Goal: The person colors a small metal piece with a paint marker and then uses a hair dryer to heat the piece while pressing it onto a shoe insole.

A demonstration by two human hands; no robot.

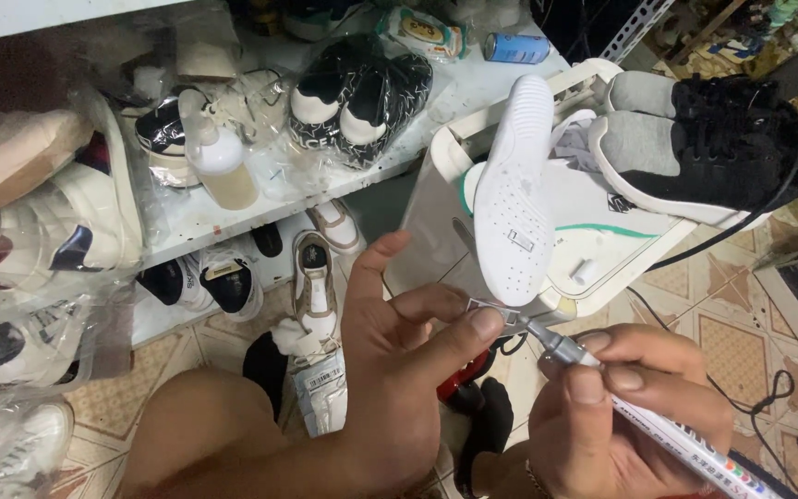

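White sole (513, 199) pinched in left hand (399, 370); right hand (616, 407) grips marker pen (639, 411), tip seemingly touching heel

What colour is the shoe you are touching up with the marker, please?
The shoe is white, with small perforations; it shows best in the head view.

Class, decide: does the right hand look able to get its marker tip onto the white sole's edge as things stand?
Probably yes: the right hand holds the marker with its tip already at the white sole, which the left hand steadies; nothing lies between.

White shelf (205, 217), bagged sneakers (362, 92), bottle (223, 162), can (516, 48)
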